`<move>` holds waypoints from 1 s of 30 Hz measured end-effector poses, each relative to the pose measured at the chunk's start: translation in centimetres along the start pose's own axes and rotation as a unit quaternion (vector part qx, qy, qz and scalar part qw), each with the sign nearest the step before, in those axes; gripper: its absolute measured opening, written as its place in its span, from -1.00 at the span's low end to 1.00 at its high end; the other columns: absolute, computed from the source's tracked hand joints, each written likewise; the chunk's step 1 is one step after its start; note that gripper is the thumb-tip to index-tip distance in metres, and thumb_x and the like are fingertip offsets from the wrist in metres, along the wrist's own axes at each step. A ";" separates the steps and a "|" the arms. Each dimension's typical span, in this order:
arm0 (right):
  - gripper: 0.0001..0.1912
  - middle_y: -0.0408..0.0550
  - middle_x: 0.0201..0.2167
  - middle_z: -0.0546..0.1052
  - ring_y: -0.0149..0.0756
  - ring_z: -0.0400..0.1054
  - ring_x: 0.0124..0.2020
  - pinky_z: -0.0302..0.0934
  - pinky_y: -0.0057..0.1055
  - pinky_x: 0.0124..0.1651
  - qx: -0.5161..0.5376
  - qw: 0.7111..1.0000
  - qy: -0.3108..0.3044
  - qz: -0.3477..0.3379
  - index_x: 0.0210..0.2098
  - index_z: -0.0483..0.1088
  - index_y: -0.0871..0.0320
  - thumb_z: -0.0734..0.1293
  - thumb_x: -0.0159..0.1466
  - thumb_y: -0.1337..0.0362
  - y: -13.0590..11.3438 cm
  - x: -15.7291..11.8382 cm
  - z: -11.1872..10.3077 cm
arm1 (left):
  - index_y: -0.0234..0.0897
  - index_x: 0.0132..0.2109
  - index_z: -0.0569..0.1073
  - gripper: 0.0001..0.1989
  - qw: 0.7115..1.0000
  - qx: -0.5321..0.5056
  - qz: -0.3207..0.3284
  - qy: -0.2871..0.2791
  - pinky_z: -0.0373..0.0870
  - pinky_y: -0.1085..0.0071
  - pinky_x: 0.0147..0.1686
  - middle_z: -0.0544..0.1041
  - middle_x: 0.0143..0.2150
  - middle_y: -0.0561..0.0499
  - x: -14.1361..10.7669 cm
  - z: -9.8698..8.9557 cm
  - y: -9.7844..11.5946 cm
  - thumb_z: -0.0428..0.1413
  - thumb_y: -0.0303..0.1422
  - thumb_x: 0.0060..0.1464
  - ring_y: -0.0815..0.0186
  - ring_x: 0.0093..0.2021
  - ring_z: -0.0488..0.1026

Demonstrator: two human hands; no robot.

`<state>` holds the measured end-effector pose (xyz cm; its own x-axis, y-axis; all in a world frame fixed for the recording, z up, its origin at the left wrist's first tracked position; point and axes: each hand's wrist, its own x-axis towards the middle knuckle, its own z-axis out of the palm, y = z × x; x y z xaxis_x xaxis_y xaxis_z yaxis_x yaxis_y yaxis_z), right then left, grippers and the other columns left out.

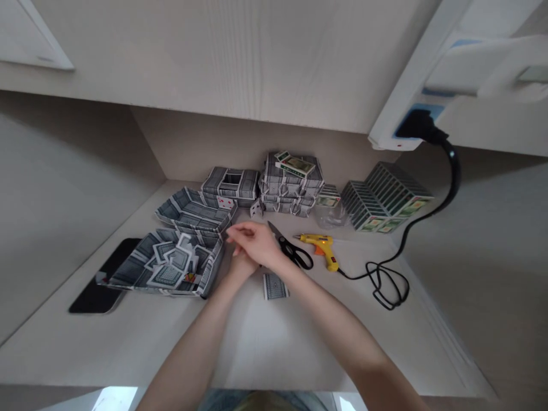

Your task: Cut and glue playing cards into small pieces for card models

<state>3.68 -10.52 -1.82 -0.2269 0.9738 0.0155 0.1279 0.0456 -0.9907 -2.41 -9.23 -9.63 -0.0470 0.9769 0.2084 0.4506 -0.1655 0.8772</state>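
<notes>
My right hand [257, 241] crosses over my left hand [243, 264] in the middle of the desk. Its fingers are curled and pressed together at the tips; anything between them is too small or hidden to make out. Most of my left hand's fingers are covered by the right hand. Just below the hands lies a face-down playing card [276, 286]. Black-handled scissors [299, 254] rest right beside my right hand. To the left, an open case built of playing cards [197, 212] holds loose, bent cards [170, 265] in its near half.
A yellow hot glue gun [323, 245] lies at right, its black cord [387, 282] looped and running up to a power strip [402, 114]. Card-built cases [289, 177] and card boxes [387, 191] stand at the back. A phone [96, 294] sits partly under the open case.
</notes>
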 end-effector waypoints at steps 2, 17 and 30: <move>-0.78 -0.06 -0.44 0.54 -0.39 0.40 -0.53 0.24 -0.50 -0.48 -0.141 0.983 0.118 0.006 -0.30 0.42 0.18 0.21 0.18 0.22 1.6 1.7 -1.6 | -0.33 -0.48 0.45 -0.86 0.999 0.031 0.009 -0.033 0.21 0.44 -0.41 0.44 -0.55 -0.03 -0.4 -0.3 0.2 0.04 -0.40 -0.06 0.31 -0.45 0.40; -0.76 0.27 -0.25 0.51 -0.09 0.39 -0.16 0.21 -0.27 -0.14 -0.455 0.871 0.162 0.086 -0.28 0.46 0.29 0.22 0.17 0.31 3.2 8.0 -5.1 | -0.29 -0.28 0.48 -0.75 0.976 0.195 0.027 -0.089 0.09 0.51 -0.50 0.50 -0.46 0.00 -0.8 -1.1 1.3 -0.06 -0.30 0.07 0.41 -0.49 0.35; -0.75 -0.13 -0.62 0.46 -0.49 0.27 -0.72 0.10 -0.58 -0.65 -0.183 0.977 0.100 0.043 -0.49 0.33 0.21 0.16 0.17 0.18 1.5 1.2 -6.6 | -0.27 0.11 0.17 -0.46 0.978 -0.203 -0.039 0.023 0.29 0.53 -0.58 0.46 -0.30 -0.02 -0.1 -1.7 2.2 -0.01 -0.12 0.03 0.42 -0.50 0.40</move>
<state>10.00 -7.77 -2.43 -0.0110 0.9999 -0.0035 0.4839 0.0023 -0.8751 -2.97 -9.95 -6.97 -0.1123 0.9830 0.1454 0.0535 -0.1402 0.9887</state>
